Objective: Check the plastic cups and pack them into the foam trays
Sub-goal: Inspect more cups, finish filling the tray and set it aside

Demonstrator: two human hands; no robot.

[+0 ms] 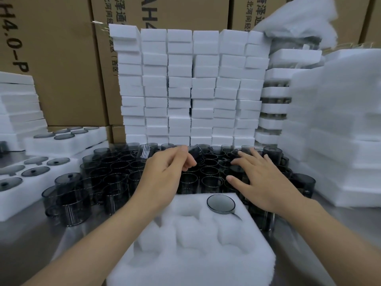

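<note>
Gently: my left hand (170, 171) pinches a tilted cup (195, 151); I'd turn it to check its wall, then seat it in the foam tray (195, 267). My right hand (265, 182) has fingers spread.

Left carton (51, 69): "H4.0-P". Middle carton (185, 13): "AH4", plus Chinese characters, partly hidden.
</note>
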